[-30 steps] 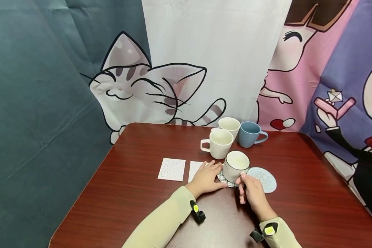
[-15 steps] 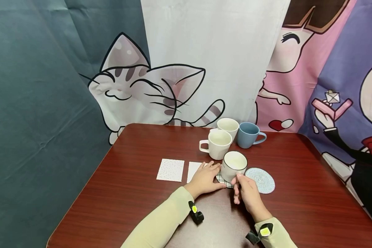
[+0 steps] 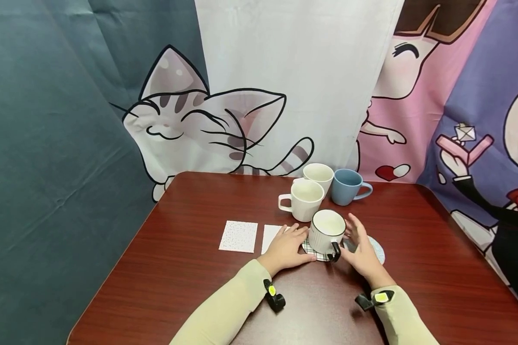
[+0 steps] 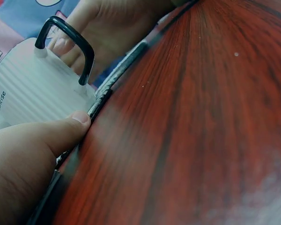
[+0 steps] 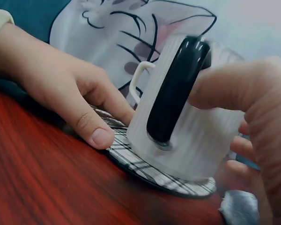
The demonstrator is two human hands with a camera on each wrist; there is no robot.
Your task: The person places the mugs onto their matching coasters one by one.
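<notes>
A ribbed white mug [image 3: 321, 237] with a dark rim stands upright on a round plaid coaster [image 5: 150, 173]. Its black handle [image 3: 336, 251] points toward the front right. My left hand [image 3: 285, 249] lies with fingers spread at the coaster's left side, its thumb at the coaster's edge in the left wrist view. To the right of the mug, my right hand [image 3: 362, 254] is held with parted, slightly bent fingers. In the right wrist view its thumb [image 5: 220, 86] overlaps the mug beside the handle, and the other fingers are partly hidden at the mug's far side.
Behind the mug stand two white mugs [image 3: 306, 201] and a blue mug [image 3: 346, 187]. A speckled square coaster [image 3: 238, 236] lies left, beside a white square coaster [image 3: 271, 235] partly under my left hand. A light blue round coaster [image 3: 379, 250] is partly hidden behind my right hand.
My right hand has left the mug's handle and moved right and forward to the mug's right side, its fingers spreading. The handle now shows. My left hand stays where it was.
</notes>
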